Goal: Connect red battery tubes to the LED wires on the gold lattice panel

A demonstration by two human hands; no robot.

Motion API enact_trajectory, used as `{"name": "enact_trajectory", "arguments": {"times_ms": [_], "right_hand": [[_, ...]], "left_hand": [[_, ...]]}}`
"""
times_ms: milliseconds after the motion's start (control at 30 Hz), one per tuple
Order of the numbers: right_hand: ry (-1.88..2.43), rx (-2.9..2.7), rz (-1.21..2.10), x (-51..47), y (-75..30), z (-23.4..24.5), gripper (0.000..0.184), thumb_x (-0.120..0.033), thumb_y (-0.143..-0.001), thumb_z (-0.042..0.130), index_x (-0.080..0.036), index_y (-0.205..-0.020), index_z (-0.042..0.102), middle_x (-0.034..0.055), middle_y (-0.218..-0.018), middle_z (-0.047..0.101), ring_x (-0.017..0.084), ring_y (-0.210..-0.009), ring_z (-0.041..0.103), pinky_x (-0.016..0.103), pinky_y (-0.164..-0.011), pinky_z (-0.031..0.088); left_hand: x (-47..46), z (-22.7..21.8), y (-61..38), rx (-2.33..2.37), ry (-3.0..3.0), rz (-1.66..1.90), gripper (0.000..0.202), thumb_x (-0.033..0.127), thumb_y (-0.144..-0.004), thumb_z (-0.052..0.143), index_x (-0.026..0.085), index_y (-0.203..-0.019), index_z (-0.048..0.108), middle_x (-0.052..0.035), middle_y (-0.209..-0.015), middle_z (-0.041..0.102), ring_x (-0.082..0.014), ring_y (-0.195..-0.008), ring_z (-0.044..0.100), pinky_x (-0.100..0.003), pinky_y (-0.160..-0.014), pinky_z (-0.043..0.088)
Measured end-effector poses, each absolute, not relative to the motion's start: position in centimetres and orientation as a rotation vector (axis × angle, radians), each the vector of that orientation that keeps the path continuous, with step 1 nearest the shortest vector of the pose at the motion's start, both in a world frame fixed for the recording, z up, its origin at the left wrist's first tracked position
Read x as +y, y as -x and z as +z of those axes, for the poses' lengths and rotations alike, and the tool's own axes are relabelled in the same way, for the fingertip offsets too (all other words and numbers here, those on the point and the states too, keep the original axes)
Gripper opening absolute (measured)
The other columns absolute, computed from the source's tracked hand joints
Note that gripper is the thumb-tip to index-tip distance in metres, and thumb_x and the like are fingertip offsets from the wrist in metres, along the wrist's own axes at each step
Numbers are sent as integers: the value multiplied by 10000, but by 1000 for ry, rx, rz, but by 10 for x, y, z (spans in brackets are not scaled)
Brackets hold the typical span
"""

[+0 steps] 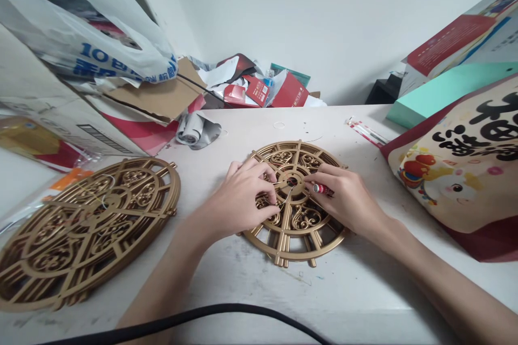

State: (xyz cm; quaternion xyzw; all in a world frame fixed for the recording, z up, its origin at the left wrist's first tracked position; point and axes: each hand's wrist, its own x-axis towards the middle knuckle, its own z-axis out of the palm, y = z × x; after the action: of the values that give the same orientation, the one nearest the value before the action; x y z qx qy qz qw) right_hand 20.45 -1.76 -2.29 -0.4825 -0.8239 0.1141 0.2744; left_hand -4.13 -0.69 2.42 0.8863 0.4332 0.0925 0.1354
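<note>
A round gold openwork frame (297, 237) with scroll patterns lies flat on the white table (364, 285) in front of me. My left hand (238, 199) rests on its left side, fingers pinched on a thin wire or thread near the hub (292, 180). My right hand (348, 199) rests on the frame's right side, closed around a small red and silver tube-like tool (322, 189) whose tip points at the hub.
A stack of larger gold openwork frames (84, 226) lies at the left. Cardboard boxes and a plastic bag (93, 38) crowd the back left. A printed red gift bag (465, 167) lies at the right. A black cable (210, 315) crosses the table's near edge.
</note>
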Motion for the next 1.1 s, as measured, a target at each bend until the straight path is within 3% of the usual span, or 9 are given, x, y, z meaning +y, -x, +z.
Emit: {"name": "enact_trajectory", "arguments": {"times_ms": [400,633,867,1100], "right_hand": [[1258,-2207,365,-21,-201,-21,279,-103,-918,572,-172,-1106,766,65,-903,693,198,-782,648,338,-714,500],[1225,-2207,380,-20,-200,-25,282,-102,-907,562,-193,-1085,761,62,-937,708,205,-821,667,347,-747,518],[1226,-2196,407,-20,-200,-24,270,-105,-912,565,-187,-1085,755,60,-952,710,208,-829,669,350,-752,516],[1058,-2210,460,-27,-194,-19,272,-162,-983,564,-195,-1196,730,66,-979,701,200,-855,664,342,-752,521]], "left_hand": [[-9,22,42,1202,-2555,279,75,237,-857,658,265,-832,723,-26,-1211,644,-258,-1220,530,-514,-1070,335],[-9,15,36,1181,-2576,308,149,233,-880,612,253,-768,709,-11,-1183,660,-243,-1216,545,-492,-1041,358],[-9,15,31,1206,-2615,428,71,169,-790,638,217,-739,631,-3,-1144,657,-235,-1199,555,-460,-1026,362],[-7,21,33,1163,-2519,644,60,236,-946,578,241,-905,621,33,-1041,697,-168,-1055,615,-396,-983,392]]}}
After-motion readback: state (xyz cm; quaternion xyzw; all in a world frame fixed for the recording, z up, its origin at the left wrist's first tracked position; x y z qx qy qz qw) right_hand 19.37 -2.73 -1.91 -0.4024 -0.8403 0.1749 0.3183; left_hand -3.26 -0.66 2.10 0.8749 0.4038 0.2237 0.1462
